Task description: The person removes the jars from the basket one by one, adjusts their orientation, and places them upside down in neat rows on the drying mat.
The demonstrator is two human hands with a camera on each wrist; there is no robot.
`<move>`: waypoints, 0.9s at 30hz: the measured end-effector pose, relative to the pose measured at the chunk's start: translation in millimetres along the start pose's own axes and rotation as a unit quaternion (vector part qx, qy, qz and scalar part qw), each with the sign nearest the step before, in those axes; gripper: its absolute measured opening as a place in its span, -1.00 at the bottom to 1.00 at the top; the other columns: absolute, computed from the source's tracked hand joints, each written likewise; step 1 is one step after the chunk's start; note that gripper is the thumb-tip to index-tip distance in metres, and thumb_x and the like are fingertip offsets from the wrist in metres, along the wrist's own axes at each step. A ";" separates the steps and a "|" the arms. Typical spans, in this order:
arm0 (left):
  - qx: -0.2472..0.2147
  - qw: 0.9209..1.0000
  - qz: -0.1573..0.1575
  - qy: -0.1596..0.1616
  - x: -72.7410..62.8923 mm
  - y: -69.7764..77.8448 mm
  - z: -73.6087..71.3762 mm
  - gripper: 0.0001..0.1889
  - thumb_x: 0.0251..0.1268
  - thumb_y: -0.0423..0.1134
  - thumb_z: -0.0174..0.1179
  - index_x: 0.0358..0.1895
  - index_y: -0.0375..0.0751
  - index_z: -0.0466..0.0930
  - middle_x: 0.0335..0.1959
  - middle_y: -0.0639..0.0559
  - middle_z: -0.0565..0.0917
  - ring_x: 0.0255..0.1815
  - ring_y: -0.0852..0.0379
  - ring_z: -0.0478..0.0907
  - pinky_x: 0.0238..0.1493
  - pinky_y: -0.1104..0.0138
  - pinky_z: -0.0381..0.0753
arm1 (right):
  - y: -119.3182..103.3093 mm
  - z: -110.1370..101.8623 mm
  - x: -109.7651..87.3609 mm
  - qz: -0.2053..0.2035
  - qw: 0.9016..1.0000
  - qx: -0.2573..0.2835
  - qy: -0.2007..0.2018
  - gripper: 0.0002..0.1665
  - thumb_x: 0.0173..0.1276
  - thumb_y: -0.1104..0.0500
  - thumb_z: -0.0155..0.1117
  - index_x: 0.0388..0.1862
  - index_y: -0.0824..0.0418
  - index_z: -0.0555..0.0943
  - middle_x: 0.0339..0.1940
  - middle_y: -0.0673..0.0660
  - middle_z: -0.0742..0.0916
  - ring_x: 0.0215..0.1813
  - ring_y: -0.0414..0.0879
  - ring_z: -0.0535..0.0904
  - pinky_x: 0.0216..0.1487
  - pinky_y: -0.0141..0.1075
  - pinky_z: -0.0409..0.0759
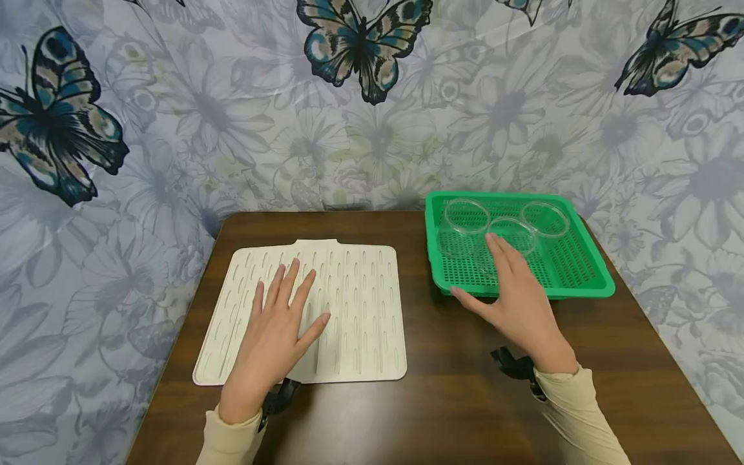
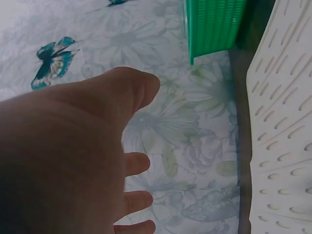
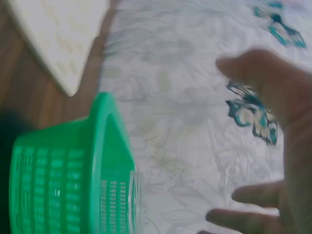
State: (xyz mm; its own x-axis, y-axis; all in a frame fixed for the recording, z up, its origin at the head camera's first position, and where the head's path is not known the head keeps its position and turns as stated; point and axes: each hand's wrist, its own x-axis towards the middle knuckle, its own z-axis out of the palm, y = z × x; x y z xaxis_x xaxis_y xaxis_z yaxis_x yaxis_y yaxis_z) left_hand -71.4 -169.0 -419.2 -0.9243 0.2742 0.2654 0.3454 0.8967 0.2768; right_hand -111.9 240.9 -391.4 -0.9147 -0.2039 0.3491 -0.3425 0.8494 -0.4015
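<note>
Several clear, round-rimmed cups or jars (image 1: 467, 216) stand in a green plastic basket (image 1: 581, 278) on the right of the table. My right hand (image 1: 523, 310) hovers over the basket's near edge, fingers extended, fingertips overlapping the rim of the nearest clear cup in the head view. Nothing is in its grasp. On the left lies a cream-white ribbed mat (image 1: 366, 310) with rows of raised oblong bumps and a small tab at its far edge. Over the mat is my left hand (image 1: 270, 339), fingers spread and holding nothing; in the left wrist view it shows above the mat's surface.
The dark brown wooden table (image 1: 453, 400) ends at a wall covering (image 1: 244, 142) printed with grey flowers and butterflies. A strip of bare wood separates mat and basket. Black straps (image 1: 517, 365) sit on both wrists, next to cream sleeves.
</note>
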 end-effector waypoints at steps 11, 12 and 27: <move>-0.018 0.999 0.028 0.036 -3.1 -3.3 3.9 -0.27 0.62 0.07 0.28 0.66 -0.23 0.37 0.76 -0.28 0.17 0.72 -0.38 0.15 0.55 -0.41 0.23 | 19.5 1.1 21.5 0.137 0.975 0.120 0.129 0.22 0.42 -0.16 0.59 0.80 0.28 0.15 0.65 0.40 0.39 0.56 0.41 0.35 0.43 0.42 0.35; -0.020 0.998 0.034 0.045 -2.9 -3.7 3.8 -0.28 0.61 0.05 0.30 0.65 -0.25 0.39 0.74 -0.29 0.20 0.70 -0.39 0.18 0.54 -0.39 0.27 | 22.8 1.8 23.5 0.150 0.972 0.124 0.132 0.25 0.41 -0.17 0.60 0.80 0.28 0.13 0.66 0.40 0.37 0.57 0.41 0.33 0.45 0.41 0.34; -0.039 0.997 0.052 0.046 -3.2 -5.2 1.9 -0.27 0.58 0.10 0.30 0.62 -0.23 0.43 0.72 -0.28 0.24 0.72 -0.37 0.14 0.59 -0.38 0.18 | 65.5 16.4 41.4 0.298 0.940 0.140 0.091 0.50 0.35 -0.29 0.60 0.80 0.38 -0.14 0.67 0.54 0.21 0.66 0.46 0.15 0.58 0.36 0.24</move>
State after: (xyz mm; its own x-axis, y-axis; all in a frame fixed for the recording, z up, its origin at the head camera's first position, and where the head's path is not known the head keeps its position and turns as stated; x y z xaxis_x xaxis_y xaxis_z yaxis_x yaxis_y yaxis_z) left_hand -70.6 -173.8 -423.2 -0.8654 0.3283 0.3785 0.4535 0.8345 0.3131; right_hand -175.8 280.1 -417.1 -0.9189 0.3754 0.1213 0.1520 0.6206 -0.7692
